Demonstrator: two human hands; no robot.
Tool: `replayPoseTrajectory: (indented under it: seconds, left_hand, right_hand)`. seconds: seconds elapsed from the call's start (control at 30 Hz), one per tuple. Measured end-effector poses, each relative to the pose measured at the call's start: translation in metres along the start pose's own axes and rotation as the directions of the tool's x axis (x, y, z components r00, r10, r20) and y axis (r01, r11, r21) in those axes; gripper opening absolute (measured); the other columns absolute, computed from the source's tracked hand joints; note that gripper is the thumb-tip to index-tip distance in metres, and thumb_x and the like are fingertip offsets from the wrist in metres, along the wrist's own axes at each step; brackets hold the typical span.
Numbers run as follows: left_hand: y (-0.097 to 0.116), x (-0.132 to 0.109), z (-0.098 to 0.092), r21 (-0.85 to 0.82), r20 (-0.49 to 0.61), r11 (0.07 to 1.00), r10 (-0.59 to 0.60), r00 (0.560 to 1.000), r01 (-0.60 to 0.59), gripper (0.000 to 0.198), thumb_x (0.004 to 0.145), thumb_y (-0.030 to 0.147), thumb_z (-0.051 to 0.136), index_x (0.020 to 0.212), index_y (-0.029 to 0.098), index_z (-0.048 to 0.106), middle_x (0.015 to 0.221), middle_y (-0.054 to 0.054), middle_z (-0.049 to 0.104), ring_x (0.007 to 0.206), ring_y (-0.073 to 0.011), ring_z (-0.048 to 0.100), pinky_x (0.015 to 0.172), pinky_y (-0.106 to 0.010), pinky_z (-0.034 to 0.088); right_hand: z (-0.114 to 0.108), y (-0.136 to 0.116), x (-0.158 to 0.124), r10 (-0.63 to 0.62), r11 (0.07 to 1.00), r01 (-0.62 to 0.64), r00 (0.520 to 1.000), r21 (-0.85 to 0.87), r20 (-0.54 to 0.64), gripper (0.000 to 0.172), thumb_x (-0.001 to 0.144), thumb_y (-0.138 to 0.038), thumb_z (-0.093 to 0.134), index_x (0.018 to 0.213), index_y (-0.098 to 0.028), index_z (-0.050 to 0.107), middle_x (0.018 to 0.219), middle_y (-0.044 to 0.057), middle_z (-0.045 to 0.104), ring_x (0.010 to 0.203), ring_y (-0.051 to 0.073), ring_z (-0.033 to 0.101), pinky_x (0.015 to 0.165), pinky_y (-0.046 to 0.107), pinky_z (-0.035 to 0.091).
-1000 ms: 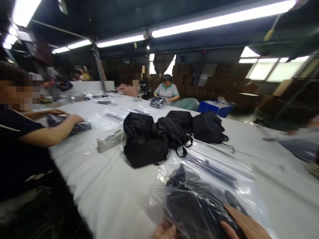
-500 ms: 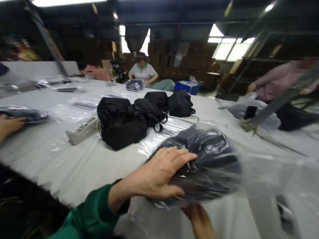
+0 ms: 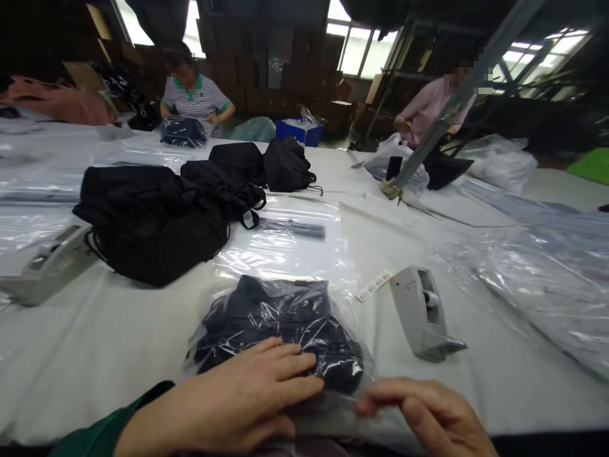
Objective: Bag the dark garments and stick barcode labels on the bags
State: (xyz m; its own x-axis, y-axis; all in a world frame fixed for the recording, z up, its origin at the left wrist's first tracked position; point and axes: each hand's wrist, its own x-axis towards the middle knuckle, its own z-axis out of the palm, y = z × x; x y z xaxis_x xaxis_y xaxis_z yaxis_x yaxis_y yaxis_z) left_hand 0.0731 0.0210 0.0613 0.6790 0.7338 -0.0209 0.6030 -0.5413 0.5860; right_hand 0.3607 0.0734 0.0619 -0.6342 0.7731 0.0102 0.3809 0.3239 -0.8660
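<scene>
A clear plastic bag (image 3: 280, 311) with a folded dark navy fabric item inside lies flat on the white table in front of me. My left hand (image 3: 257, 387) rests palm down on its near part, fingers stretched out and slightly spread. At the bag's near right corner is my right hand (image 3: 428, 412), a little blurred, with fingers drawn together on the edge of the plastic. Beyond the bag lie several clear bags (image 3: 295, 235) with a printed dark strip.
Black drawstring bags (image 3: 162, 222) are heaped at left. Tape dispensers stand at right (image 3: 421, 314) and left (image 3: 47, 266), with a barcode strip (image 3: 373, 285) beside the right one. Plastic sheets (image 3: 537, 285) cover the right side. A metal post (image 3: 457, 101) rises there. Two people work across the table.
My view has swung right and down. The bagged item, tilted up between my hands before, now lies flat. My right hand has moved from beneath it to its near right corner.
</scene>
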Motion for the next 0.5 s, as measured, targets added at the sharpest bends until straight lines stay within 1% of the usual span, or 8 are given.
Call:
replayPoseTrajectory:
  seconds: [0.07,0.1,0.13,0.2,0.27,0.37,0.43,0.5]
  left_hand:
    - [-0.008,-0.012,-0.02,-0.122,-0.081,0.992,-0.001,0.997,-0.009,0.046,0.096,0.025,0.051,0.142,0.029,0.045,0.143,-0.003,0.053,0.129,-0.0213,0.052,0.109,-0.033,0.042]
    - [-0.017,-0.016,-0.026,-0.155,-0.159,0.988,-0.049,0.986,0.024,0.042,0.098,0.027,0.048,0.14,0.029,0.049,0.14,-0.002,0.056,0.127,-0.0195,0.054,0.108,-0.03,0.042]
    - [-0.028,-0.02,-0.031,-0.171,-0.247,0.982,-0.117,0.962,0.075,0.04,0.099,0.028,0.047,0.139,0.028,0.05,0.14,-0.002,0.056,0.128,-0.0195,0.053,0.11,-0.031,0.04]
    - [-0.052,-0.027,-0.03,-0.175,-0.364,0.964,-0.253,0.897,0.2,0.044,0.098,0.033,0.047,0.142,0.027,0.047,0.145,-0.004,0.051,0.136,-0.0232,0.043,0.116,-0.038,0.033]
    - [-0.072,-0.033,-0.018,-0.179,-0.322,0.938,-0.342,0.883,0.298,0.05,0.097,0.039,0.048,0.146,0.029,0.041,0.152,-0.004,0.041,0.143,-0.0266,0.032,0.118,-0.047,0.026]
    - [-0.087,-0.045,0.012,-0.212,-0.145,0.913,-0.383,0.912,0.349,0.049,0.099,0.04,0.043,0.147,0.035,0.037,0.157,-0.001,0.033,0.145,-0.0267,0.027,0.116,-0.051,0.024]
    - [-0.087,-0.056,0.032,-0.237,-0.124,0.908,-0.381,0.916,0.346,0.048,0.1,0.039,0.039,0.148,0.035,0.035,0.159,0.0,0.027,0.146,-0.0268,0.023,0.116,-0.053,0.022]
    - [-0.086,-0.068,0.05,-0.247,-0.149,0.91,-0.376,0.915,0.334,0.052,0.099,0.04,0.04,0.15,0.035,0.032,0.16,-0.001,0.023,0.146,-0.0281,0.022,0.116,-0.054,0.021]
  right_hand:
    - [0.003,-0.001,0.017,-0.216,0.962,0.184,0.965,-0.201,-0.15,0.04,0.096,-0.05,0.049,0.125,-0.027,0.065,0.118,0.008,0.071,0.11,0.026,0.066,0.098,0.04,0.052]
    - [0.008,0.003,0.026,-0.306,0.92,0.248,0.938,-0.303,-0.16,0.047,0.094,-0.05,0.052,0.133,-0.025,0.059,0.13,0.01,0.064,0.122,0.029,0.058,0.105,0.046,0.046]
    - [0.016,0.008,0.034,-0.364,0.875,0.29,0.922,-0.388,-0.133,0.052,0.093,-0.05,0.053,0.138,-0.023,0.054,0.137,0.012,0.058,0.129,0.031,0.052,0.108,0.052,0.041]
    - [0.032,0.023,0.045,-0.387,0.807,0.323,0.921,-0.494,-0.03,0.054,0.092,-0.048,0.056,0.139,-0.021,0.052,0.14,0.014,0.055,0.132,0.033,0.048,0.108,0.058,0.039]
    - [0.045,0.04,0.046,-0.37,0.779,0.326,0.929,-0.536,0.026,0.051,0.09,-0.046,0.061,0.134,-0.019,0.057,0.134,0.015,0.059,0.128,0.034,0.052,0.105,0.058,0.043]
    - [0.052,0.059,0.034,-0.381,0.795,0.322,0.924,-0.514,-0.011,0.052,0.086,-0.047,0.067,0.13,-0.019,0.06,0.131,0.016,0.062,0.126,0.035,0.054,0.104,0.055,0.045]
    - [0.053,0.066,0.023,-0.384,0.818,0.322,0.922,-0.477,-0.037,0.054,0.085,-0.047,0.068,0.131,-0.021,0.059,0.132,0.014,0.061,0.127,0.035,0.053,0.106,0.055,0.043]
    - [0.054,0.069,0.014,-0.392,0.838,0.325,0.918,-0.438,-0.068,0.057,0.083,-0.049,0.069,0.132,-0.022,0.058,0.131,0.014,0.062,0.126,0.035,0.053,0.106,0.054,0.043]
